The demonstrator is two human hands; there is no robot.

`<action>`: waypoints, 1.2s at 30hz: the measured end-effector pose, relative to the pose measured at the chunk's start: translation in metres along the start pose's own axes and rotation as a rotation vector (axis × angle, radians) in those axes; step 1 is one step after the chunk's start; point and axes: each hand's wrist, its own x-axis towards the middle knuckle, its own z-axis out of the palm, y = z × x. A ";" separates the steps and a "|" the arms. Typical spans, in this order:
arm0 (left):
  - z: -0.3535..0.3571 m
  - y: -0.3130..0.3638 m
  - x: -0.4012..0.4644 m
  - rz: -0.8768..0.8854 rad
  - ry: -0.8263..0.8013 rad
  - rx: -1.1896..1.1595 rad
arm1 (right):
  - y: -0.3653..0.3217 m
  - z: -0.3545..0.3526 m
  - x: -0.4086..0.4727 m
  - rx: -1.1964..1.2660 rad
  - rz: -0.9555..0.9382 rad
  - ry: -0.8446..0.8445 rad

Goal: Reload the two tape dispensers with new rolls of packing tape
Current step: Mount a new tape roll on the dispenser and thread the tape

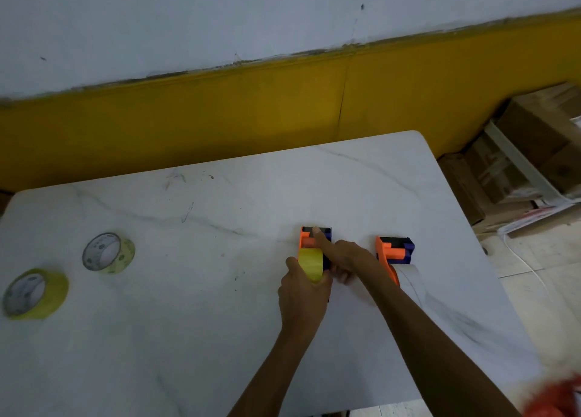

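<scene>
An orange, black and blue tape dispenser [307, 237] stands near the middle of the white table with a yellow tape roll [311, 262] seated in it. My left hand [303, 294] grips the roll and the dispenser's near end. My right hand [341, 254] rests on the dispenser's right side, its forefinger pointing onto the front roller. A second dispenser [395, 249] of the same colours stands to the right, holding a pale, nearly white roll [408, 275]. Two loose yellow rolls lie at the left: one [109, 253] farther back, one [35, 294] near the left edge.
The white marble-patterned table [220, 322] stands against a white and yellow wall. Cardboard boxes [528, 152] and papers are stacked on the floor to the right. A blurred red thing [556, 399] shows at the bottom right corner.
</scene>
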 end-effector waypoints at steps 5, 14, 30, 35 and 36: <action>0.002 0.011 0.012 -0.040 -0.042 0.070 | 0.007 -0.003 -0.001 0.007 0.003 0.102; 0.005 0.010 0.014 -0.052 -0.066 0.148 | 0.013 -0.004 -0.010 0.071 -0.202 0.354; -0.081 0.080 0.004 0.171 -0.081 -0.012 | 0.023 -0.051 -0.094 0.167 -0.254 0.496; -0.066 0.092 -0.022 0.207 -0.104 -0.058 | 0.059 -0.057 -0.116 0.159 -0.233 0.641; -0.059 0.096 -0.027 0.201 -0.133 -0.086 | 0.068 -0.057 -0.117 0.155 -0.218 0.660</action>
